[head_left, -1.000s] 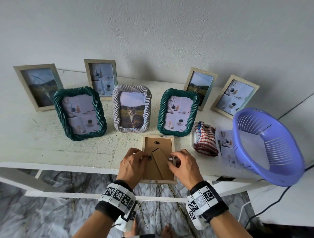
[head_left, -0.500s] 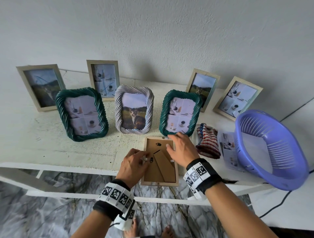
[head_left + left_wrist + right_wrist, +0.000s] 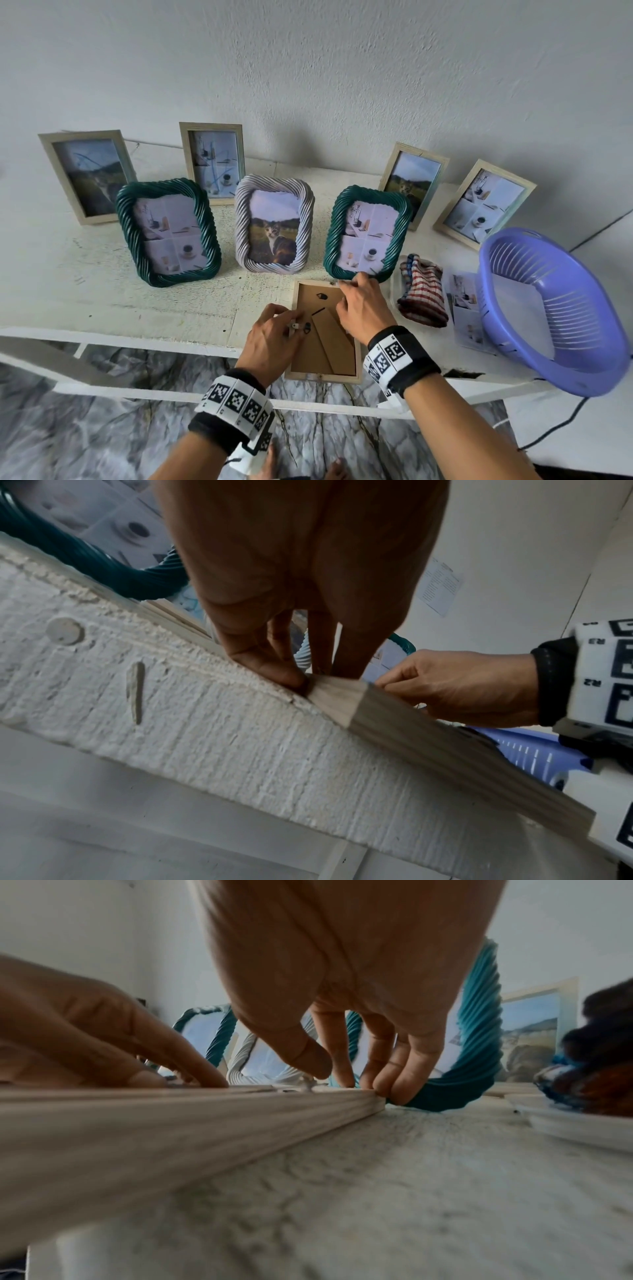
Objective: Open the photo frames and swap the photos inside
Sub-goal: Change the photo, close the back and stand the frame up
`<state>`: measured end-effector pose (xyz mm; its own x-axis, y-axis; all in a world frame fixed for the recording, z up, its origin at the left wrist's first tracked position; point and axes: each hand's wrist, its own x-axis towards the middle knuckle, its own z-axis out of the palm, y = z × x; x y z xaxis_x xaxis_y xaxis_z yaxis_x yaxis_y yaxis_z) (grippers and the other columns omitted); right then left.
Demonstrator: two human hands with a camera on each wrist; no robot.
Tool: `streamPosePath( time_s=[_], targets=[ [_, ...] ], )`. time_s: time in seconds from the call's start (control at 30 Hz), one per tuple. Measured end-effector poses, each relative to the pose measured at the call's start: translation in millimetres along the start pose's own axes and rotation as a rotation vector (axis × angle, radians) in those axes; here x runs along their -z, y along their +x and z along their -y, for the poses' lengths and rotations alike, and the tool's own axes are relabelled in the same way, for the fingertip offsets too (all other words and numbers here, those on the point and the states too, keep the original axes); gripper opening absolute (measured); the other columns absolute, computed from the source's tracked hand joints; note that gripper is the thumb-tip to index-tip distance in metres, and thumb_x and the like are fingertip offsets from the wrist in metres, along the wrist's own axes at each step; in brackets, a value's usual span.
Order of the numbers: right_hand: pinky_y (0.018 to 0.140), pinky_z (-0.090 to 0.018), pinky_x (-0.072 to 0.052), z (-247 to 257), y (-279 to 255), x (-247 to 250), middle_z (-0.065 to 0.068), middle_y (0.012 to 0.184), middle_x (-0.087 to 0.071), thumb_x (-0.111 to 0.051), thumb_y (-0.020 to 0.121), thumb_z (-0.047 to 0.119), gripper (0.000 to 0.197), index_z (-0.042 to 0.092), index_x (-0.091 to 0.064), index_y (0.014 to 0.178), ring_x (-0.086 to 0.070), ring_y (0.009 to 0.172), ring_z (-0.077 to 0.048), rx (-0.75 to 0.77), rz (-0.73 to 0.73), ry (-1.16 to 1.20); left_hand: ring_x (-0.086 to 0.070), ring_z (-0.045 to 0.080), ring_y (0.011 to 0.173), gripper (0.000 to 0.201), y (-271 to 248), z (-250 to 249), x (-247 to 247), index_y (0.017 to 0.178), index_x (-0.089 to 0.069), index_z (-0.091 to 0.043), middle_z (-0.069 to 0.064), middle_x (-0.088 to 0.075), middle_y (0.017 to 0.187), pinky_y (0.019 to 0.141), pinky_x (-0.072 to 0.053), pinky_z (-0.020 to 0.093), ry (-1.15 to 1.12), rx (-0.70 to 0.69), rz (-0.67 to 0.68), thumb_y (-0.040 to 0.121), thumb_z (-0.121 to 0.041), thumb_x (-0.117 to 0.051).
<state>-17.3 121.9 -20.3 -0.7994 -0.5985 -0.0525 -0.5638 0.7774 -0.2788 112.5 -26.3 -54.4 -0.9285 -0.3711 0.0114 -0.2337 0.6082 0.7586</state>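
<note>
A light wooden photo frame lies face down at the table's front edge, its brown backing and folded stand facing up. My left hand is on the frame's left side. Its thumb presses the outer edge and its fingers curl over the top beside a small metal tab. My right hand reaches to the far right corner, where its bent fingers hook over the frame's end. In the right wrist view the thumb of that right hand hovers just above the wooden frame near another tab. The left wrist view shows the frame's side overhanging the table edge.
Two green twisted frames and a white one stand just behind. Several wooden frames lean on the wall, such as the wooden frame at the far left. At the right are a checked cloth, a loose photo and a purple basket.
My right hand has left the tab on the frame's right side and moved up to the far right corner. The left hand has stayed at the left side.
</note>
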Motion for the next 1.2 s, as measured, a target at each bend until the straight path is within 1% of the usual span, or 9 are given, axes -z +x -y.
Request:
streamPosePath(
  time_s=[0.2,0.37,0.5,0.7,0.8,0.9,0.97,1.07,1.2],
  targets=[
    [0.097,-0.037,-0.041,0,-2,0,-0.011,0.113,-0.045,-0.048,0.093,0.020,0.038,0.011,-0.060,0.127,-0.044,0.104,-0.028,-0.050,0.005,0.091,-0.064,0.016,0.079,0.034,0,5,-2,0.121,-0.067,-0.019,-0.006,-0.052,0.107,0.077,-0.056,0.039,0.015,-0.007,0.012,0.087,-0.023,-0.069],
    [0.097,-0.025,-0.035,-4,-12,-2,-0.006,0.122,-0.044,-0.053,0.093,0.020,0.035,0.019,-0.063,0.126,-0.043,0.113,-0.026,-0.082,0.021,0.238,-0.064,0.016,0.080,0.034,1,7,-4,0.121,-0.067,-0.020,-0.005,-0.052,0.109,0.077,-0.057,0.039,0.015,-0.004,0.014,0.087,-0.022,-0.069],
    [0.105,-0.032,-0.035,-7,-12,-1,-0.006,0.123,-0.042,-0.053,0.093,0.017,0.032,0.026,-0.067,0.121,-0.045,0.115,-0.026,-0.110,0.032,0.367,-0.065,0.018,0.081,0.035,0,9,-4,0.122,-0.067,-0.021,-0.003,-0.053,0.110,0.077,-0.057,0.041,0.018,-0.003,0.020,0.087,-0.023,-0.069],
    [0.102,-0.040,-0.043,-8,-14,-5,-0.003,0.119,-0.042,-0.055,0.092,0.020,0.034,0.027,-0.065,0.124,-0.044,0.116,-0.024,-0.090,0.009,0.415,-0.064,0.014,0.079,0.034,0,10,-4,0.120,-0.067,-0.021,-0.005,-0.053,0.108,0.077,-0.057,0.041,0.009,-0.006,0.014,0.086,-0.023,-0.070],
    [0.103,-0.022,-0.027,-7,-23,-1,-0.006,0.135,-0.043,-0.058,0.091,0.033,0.047,0.025,-0.049,0.137,-0.040,0.130,-0.024,-0.053,-0.037,0.375,-0.065,0.012,0.078,0.034,1,12,-5,0.120,-0.068,-0.022,-0.005,-0.053,0.108,0.078,-0.057,0.039,0.001,-0.007,0.010,0.087,-0.025,-0.070],
    [0.113,-0.036,-0.027,0,-48,-8,-0.006,0.162,-0.007,-0.055,0.079,0.066,0.089,0.041,-0.009,0.151,-0.018,0.146,-0.027,-0.107,0.102,0.412,-0.065,0.012,0.077,0.033,1,10,-3,0.120,-0.068,-0.022,-0.004,-0.054,0.108,0.078,-0.057,0.038,-0.014,-0.022,0.007,0.087,-0.023,-0.070],
    [0.117,-0.047,-0.024,5,-66,-11,-0.009,0.162,0.011,-0.057,0.069,0.077,0.109,0.046,0.011,0.148,-0.005,0.149,-0.030,-0.122,0.181,0.409,-0.065,0.014,0.079,0.033,1,11,-3,0.119,-0.068,-0.021,-0.002,-0.055,0.109,0.078,-0.058,0.039,-0.011,-0.027,0.010,0.086,-0.021,-0.071],
    [0.117,-0.037,-0.016,14,-86,-8,-0.012,0.160,0.014,-0.072,0.074,0.061,0.117,0.040,0.014,0.150,0.004,0.149,-0.029,-0.106,0.244,0.387,-0.066,0.016,0.080,0.034,2,13,-4,0.118,-0.069,-0.020,0.000,-0.056,0.109,0.078,-0.057,0.041,-0.017,-0.013,0.001,0.084,-0.021,-0.072],
    [0.117,-0.036,-0.019,16,-89,-16,-0.017,0.160,-0.002,-0.068,0.075,0.063,0.113,0.038,0.010,0.152,-0.002,0.148,-0.030,-0.080,0.150,0.295,-0.061,0.010,0.070,0.032,1,10,-4,0.115,-0.070,-0.017,0.002,-0.057,0.107,0.076,-0.057,0.035,-0.012,-0.045,-0.027,0.084,-0.019,-0.074]
  ],
)
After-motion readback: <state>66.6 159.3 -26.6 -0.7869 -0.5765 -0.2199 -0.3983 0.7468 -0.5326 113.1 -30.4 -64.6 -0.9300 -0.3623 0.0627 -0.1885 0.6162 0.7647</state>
